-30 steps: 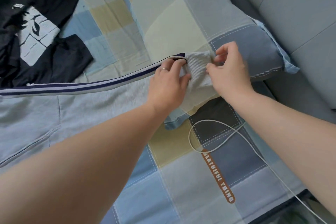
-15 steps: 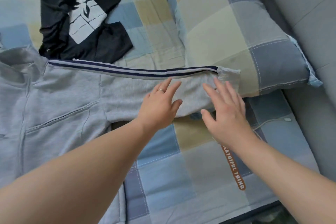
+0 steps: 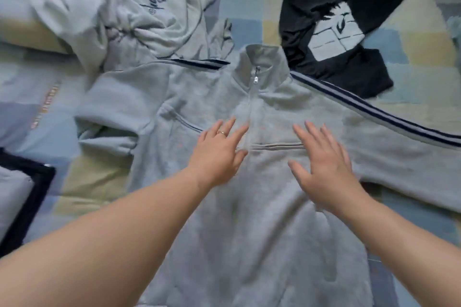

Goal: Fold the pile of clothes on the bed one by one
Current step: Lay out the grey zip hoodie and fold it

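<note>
A grey zip-neck sweatshirt (image 3: 262,207) lies face up on the bed, collar away from me. Its right sleeve with navy stripes stretches out to the right; its left sleeve is bunched at the left. My left hand (image 3: 219,152) lies flat on the chest with fingers spread, a ring on one finger. My right hand (image 3: 321,159) lies flat beside it on the right of the chest, fingers straight. Neither hand grips the cloth.
A crumpled light grey shirt with dark script (image 3: 129,7) lies at the back left. A black T-shirt with a white print (image 3: 334,30) lies at the back right. A folded dark-edged garment (image 3: 22,197) sits at the left edge. The checked bedsheet (image 3: 244,15) shows around them.
My hands let go of the right sleeve's cuff and moved left onto the sweatshirt's chest, now lying flat. The view swung left from the pillow to the sweatshirt's body.
</note>
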The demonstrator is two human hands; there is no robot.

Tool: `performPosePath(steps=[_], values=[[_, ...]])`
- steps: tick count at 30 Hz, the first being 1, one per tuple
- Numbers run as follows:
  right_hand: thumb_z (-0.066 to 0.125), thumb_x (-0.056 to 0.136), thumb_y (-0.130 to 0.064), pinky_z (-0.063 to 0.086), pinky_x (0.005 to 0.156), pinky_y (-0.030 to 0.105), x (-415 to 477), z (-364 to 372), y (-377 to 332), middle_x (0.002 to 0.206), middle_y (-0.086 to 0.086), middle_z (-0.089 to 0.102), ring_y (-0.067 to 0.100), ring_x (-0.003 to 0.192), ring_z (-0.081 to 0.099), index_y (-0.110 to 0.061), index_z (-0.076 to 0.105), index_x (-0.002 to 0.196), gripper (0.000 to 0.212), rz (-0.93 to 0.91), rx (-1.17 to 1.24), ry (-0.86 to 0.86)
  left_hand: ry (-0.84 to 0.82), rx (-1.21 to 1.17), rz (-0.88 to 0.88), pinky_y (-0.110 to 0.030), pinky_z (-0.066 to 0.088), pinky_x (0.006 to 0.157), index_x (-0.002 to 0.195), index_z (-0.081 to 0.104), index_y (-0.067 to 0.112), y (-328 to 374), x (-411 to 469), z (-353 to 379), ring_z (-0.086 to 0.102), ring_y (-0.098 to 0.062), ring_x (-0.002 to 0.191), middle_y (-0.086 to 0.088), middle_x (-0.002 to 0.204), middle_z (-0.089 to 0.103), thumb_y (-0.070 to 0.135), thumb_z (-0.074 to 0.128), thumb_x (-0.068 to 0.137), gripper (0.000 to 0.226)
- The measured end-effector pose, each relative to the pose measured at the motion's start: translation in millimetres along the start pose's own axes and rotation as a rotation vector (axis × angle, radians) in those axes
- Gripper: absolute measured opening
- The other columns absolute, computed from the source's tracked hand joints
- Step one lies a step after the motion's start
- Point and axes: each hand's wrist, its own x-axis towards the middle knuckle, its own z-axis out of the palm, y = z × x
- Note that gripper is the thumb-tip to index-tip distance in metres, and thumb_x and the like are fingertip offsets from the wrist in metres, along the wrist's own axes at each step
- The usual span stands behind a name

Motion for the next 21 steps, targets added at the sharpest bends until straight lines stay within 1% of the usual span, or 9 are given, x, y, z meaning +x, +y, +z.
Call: performPosePath(steps=[6,9,11,13,15,17,18,19,21], values=[[0.06,0.095,-0.035,0.014,0.12,0.043,78.1,110.4,-174.3,0.167,-0.011,0.014,0.018,0.154,0.009,-0.038,0.021,0.158,0.074,-0.084,-0.018,-0.028,0.184,0.075,-0.136,-0.045,0.016,0.12,0.157,0.024,0.033,-223.0,-5.9,-47.6,0.012,-0.029,0.153,-0.001,0.168,0.015,0.048,0.048,0.1,0.063],[0.063,0.093,-0.035,0.019,0.122,0.047,116.4,161.3,-245.1,0.166,-0.004,0.021,0.024,0.153,0.017,-0.033,0.024,0.158,0.076,-0.126,-0.014,-0.036,0.23,0.053,-0.26,-0.047,0.015,0.122,0.158,0.018,0.028,-311.8,-1.1,-70.3,0.008,-0.031,0.154,-0.004,0.169,0.008,0.049,0.061,0.093,0.08],[0.064,0.091,-0.037,0.021,0.122,0.049,138.9,192.1,-286.3,0.166,0.001,0.022,0.025,0.152,0.019,-0.031,0.023,0.159,0.079,-0.139,-0.016,-0.076,0.195,-0.084,-0.392,-0.048,0.02,0.119,0.159,0.007,0.025,-359.7,-0.9,-74.9,0.015,-0.034,0.151,-0.008,0.168,0.005,0.05,0.073,0.084,0.103],[0.062,0.092,-0.045,0.021,0.121,0.053,154.4,213.3,-320.2,0.168,-0.004,0.015,0.022,0.153,0.015,-0.037,0.016,0.159,0.081,-0.083,-0.062,-0.122,0.109,-0.394,-0.514,-0.044,0.035,0.111,0.157,0.011,0.016,-394.5,-0.1,-69.1,0.036,-0.036,0.141,-0.014,0.16,0.024,0.045,0.083,0.077,0.111],[0.057,0.093,-0.052,0.016,0.119,0.059,164.1,226.9,-341.5,0.168,-0.011,0.007,0.018,0.153,0.01,-0.045,0.008,0.157,0.081,-0.017,-0.146,-0.156,0.03,-0.665,-0.582,-0.034,0.045,0.087,0.14,0.037,0.008,-415.7,1.2,-59.2,0.055,-0.032,0.117,-0.013,0.13,0.053,0.038,0.086,0.076,0.085],[0.056,0.092,-0.055,0.012,0.118,0.064,168.2,231.3,-354.2,0.167,-0.012,0.004,0.017,0.153,0.008,-0.048,0.005,0.156,0.082,0.033,-0.197,-0.194,-0.078,-0.686,-0.512,-0.03,0.042,0.064,0.101,0.06,0.012,-423.8,-2.0,-51.5,0.06,-0.025,0.092,-0.003,0.091,0.062,0.031,0.082,0.079,0.036],[0.056,0.092,-0.056,0.012,0.118,0.065,170.2,231.0,-358.1,0.168,-0.012,0.003,0.018,0.153,0.008,-0.048,0.004,0.156,0.083,0.056,-0.21,-0.21,-0.098,-0.664,-0.459,-0.029,0.039,0.059,0.082,0.06,0.016,-424.8,-3.7,-51.4,0.059,-0.024,0.084,0.0,0.077,0.059,0.027,0.078,0.083,0.021],[0.057,0.092,-0.055,0.012,0.118,0.065,171.2,228.1,-362.1,0.168,-0.012,0.004,0.019,0.153,0.009,-0.048,0.004,0.156,0.083,0.079,-0.213,-0.225,-0.095,-0.647,-0.432,-0.03,0.037,0.057,0.071,0.056,0.017,-425.6,-6.0,-53.9,0.057,-0.025,0.08,0.0,0.069,0.056,0.024,0.073,0.085,0.023],[0.058,0.091,-0.055,0.016,0.118,0.063,172.7,222.5,-369.2,0.168,-0.01,0.006,0.022,0.152,0.013,-0.046,0.005,0.157,0.085,0.106,-0.202,-0.262,-0.019,-0.627,-0.421,-0.032,0.034,0.06,0.07,0.048,0.018,-430.2,-12.4,-72.2,0.054,-0.026,0.08,0.0,0.071,0.052,0.022,0.066,0.087,0.025]])
